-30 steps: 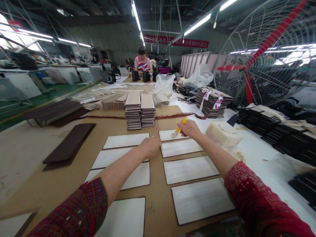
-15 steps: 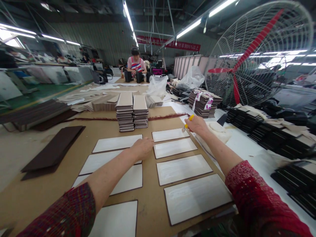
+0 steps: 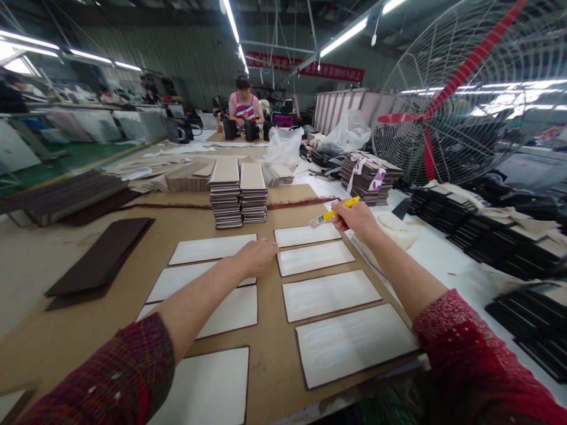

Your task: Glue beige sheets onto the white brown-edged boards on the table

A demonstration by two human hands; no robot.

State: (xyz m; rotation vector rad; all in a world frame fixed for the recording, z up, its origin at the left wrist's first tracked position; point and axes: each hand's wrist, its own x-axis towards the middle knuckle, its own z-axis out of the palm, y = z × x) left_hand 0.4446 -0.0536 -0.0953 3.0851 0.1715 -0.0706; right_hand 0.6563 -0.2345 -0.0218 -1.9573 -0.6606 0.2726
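Observation:
My right hand [image 3: 357, 219] is closed around the yellow handle of a flat brush [image 3: 330, 216]. The bristles point left, at the back edge of the farthest white panel [image 3: 308, 235] in the right column. My left hand [image 3: 259, 255] reaches to that panel's left end, its fingers bent together at the near-left corner; the fingertips are mostly hidden. Closer to me in the same column lie another white panel [image 3: 316, 258], a wet-looking panel [image 3: 332, 294] and a larger-looking panel [image 3: 354, 343], all dark-edged. My left forearm partly covers the left column of panels [image 3: 230, 310].
Two stacks of boards [image 3: 225, 195] stand behind the panels on the brown tabletop [image 3: 270, 366]. Dark brown sheets [image 3: 101, 254] lie left. A cream cloth [image 3: 394, 233], black stacked pieces [image 3: 478, 227] and a large fan [image 3: 427, 118] are right. A person [image 3: 245, 109] works opposite.
The brush has swung from steeply upright to a flatter slant, its bristles moving left and up along the far panel. My left hand stays at the panel's left end. The view has shifted slightly.

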